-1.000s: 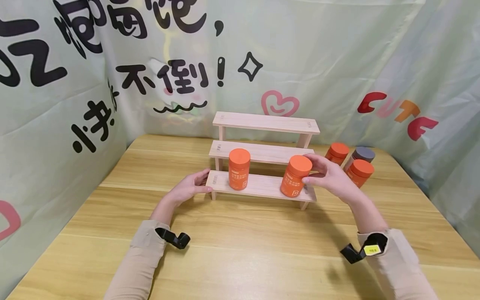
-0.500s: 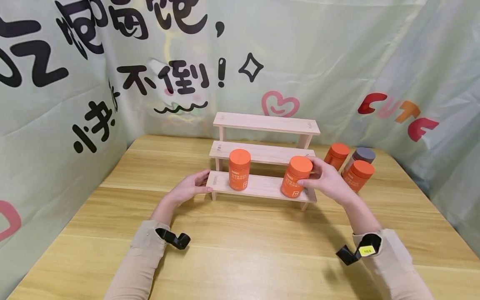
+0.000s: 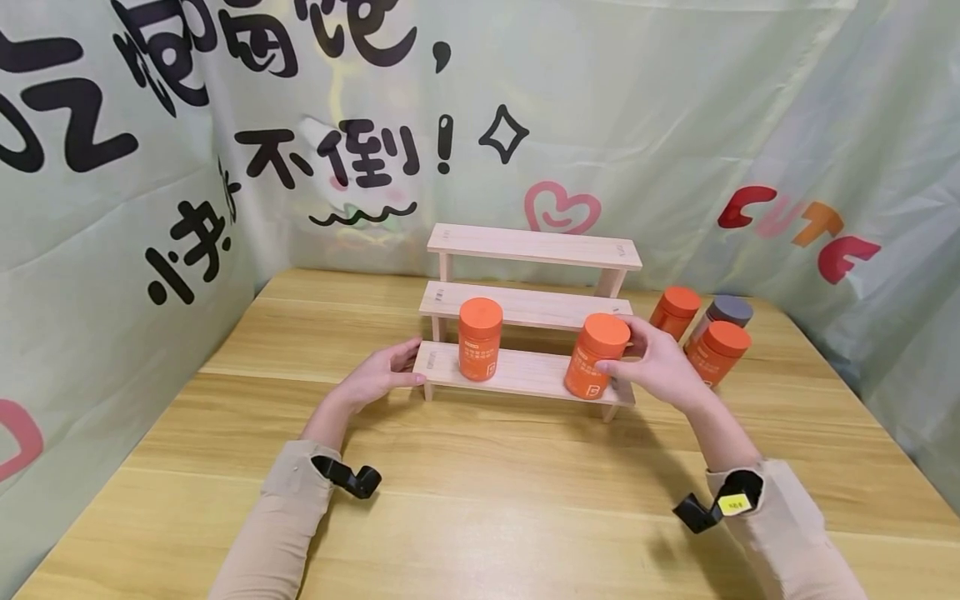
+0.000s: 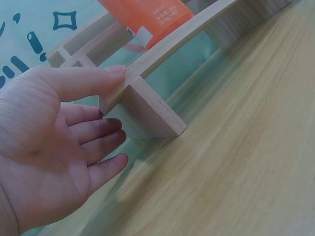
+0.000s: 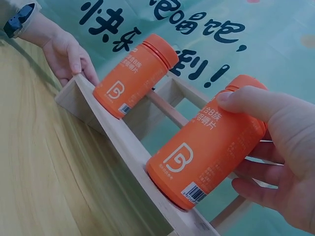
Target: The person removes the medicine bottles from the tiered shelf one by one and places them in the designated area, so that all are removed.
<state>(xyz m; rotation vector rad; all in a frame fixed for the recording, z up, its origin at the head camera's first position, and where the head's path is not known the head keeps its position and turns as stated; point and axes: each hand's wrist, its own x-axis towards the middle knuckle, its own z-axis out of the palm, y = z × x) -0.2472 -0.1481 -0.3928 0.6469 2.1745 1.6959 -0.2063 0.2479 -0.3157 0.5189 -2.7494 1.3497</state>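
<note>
My right hand (image 3: 660, 365) grips an orange bottle (image 3: 588, 367) near the right end of the lowest step of a pale wooden three-step rack (image 3: 529, 371). In the right wrist view the thumb lies across the label side of that bottle (image 5: 197, 147), fingers behind it; its base is at the step. A matching orange bottle (image 3: 478, 346) stands upright on the left part of the same step. At the rack's left end, my left hand (image 3: 375, 377) holds the lowest board, thumb on top and index finger at its corner, as the left wrist view shows; the other fingers (image 4: 101, 142) are loosely bent.
Right of the rack, behind my right hand, stand two more orange bottles (image 3: 675, 310) (image 3: 718, 350) and a grey-lidded bottle (image 3: 729, 312). A printed cloth (image 3: 660, 125) hangs behind and beside the wooden table (image 3: 480, 500).
The right thumb has shifted further left across the held bottle, and the bottle has edged slightly right and toward the front. My left hand and the other bottles look unmoved.
</note>
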